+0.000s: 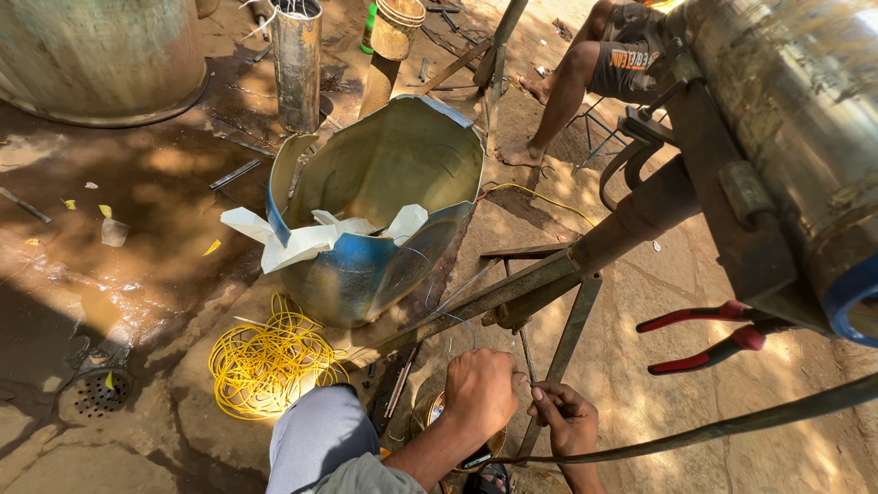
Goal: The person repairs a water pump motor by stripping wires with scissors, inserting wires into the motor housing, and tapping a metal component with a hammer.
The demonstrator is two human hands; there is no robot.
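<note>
My left hand (479, 391) is closed in a fist low in the head view, gripping a thin wire (448, 316) that runs up toward the cut blue drum (384, 220). My right hand (567, 416) sits just beside it, its fingers pinched on a thin metal rod (526, 352) beneath the angled iron frame (512, 288). A shiny round metal part (432, 410) shows partly under my left wrist. My knee in grey trousers (315, 430) is at the bottom.
A coil of yellow wire (270, 361) lies left of my knee. Red-handled pliers (713, 334) hang by a large metal cylinder (796, 119) at right. Another person's bare legs (567, 82) are at the top. A floor drain (96, 391), wet ground and metal pipes (297, 59) lie left.
</note>
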